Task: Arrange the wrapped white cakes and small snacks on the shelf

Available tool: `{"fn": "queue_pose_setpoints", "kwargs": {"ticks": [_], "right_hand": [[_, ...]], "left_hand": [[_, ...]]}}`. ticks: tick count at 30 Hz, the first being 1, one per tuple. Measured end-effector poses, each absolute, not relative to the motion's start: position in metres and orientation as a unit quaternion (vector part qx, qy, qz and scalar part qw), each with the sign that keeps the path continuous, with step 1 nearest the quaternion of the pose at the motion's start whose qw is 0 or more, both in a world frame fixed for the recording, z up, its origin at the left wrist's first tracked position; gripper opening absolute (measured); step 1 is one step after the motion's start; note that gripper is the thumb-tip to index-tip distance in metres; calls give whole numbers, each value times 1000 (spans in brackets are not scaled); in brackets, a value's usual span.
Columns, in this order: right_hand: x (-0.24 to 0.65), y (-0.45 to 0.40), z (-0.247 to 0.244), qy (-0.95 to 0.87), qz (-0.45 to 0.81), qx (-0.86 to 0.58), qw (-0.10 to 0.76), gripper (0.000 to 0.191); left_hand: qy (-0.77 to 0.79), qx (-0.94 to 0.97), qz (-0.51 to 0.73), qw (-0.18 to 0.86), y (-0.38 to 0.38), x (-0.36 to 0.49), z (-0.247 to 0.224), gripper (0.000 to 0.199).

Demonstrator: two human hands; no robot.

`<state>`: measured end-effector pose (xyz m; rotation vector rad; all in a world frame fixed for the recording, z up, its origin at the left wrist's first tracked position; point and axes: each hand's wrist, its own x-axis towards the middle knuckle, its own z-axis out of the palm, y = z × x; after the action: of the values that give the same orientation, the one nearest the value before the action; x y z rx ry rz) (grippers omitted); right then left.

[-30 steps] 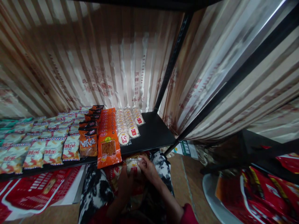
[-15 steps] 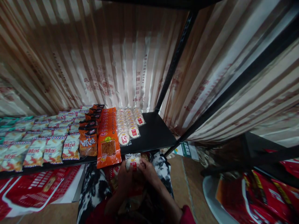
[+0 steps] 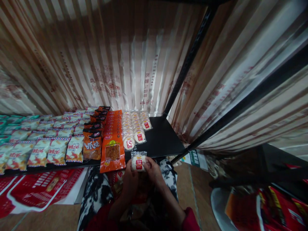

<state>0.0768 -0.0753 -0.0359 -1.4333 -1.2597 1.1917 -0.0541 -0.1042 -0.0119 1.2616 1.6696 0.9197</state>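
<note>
Head view: fingers of the left hand [image 3: 130, 176] and right hand [image 3: 154, 171] gripped a round white pkg [image 3: 139, 162] by its two sides, red label toward cam, just off the front edge of the black shelf [image 3: 166, 138]. Done, as far as shown: three columns of similar pkgs [image 3: 140, 137] ran back toward the shelf's rear edge, next to the orange bag [image 3: 112, 144]; brown bags [image 3: 92, 147] & striped bags [image 3: 74, 149] lined the front edge farther L. Left: held pkg wasn't on shelf yet; R column stopped farther from front edge than other two, so layout looked prob. unfinished. Stuff btwn the legs: too dark to tell.
</note>
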Motion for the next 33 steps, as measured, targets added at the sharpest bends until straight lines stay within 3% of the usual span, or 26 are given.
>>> {"fn": "queue_pose_setpoints", "kwargs": {"ticks": [10, 20, 33], "right_hand": [[77, -63, -32, -494, 484, -574, 438, 31], [103, -44, -40, -499, 410, -604, 468, 33], [145, -3, -37, -499, 318, -656, 467, 28]], "left_hand": [[678, 522, 364, 369, -92, -46, -15, 54], [671, 585, 360, 280, -65, -20, -17, 54], [666, 574, 324, 349, -19, 25, -1, 58]]}}
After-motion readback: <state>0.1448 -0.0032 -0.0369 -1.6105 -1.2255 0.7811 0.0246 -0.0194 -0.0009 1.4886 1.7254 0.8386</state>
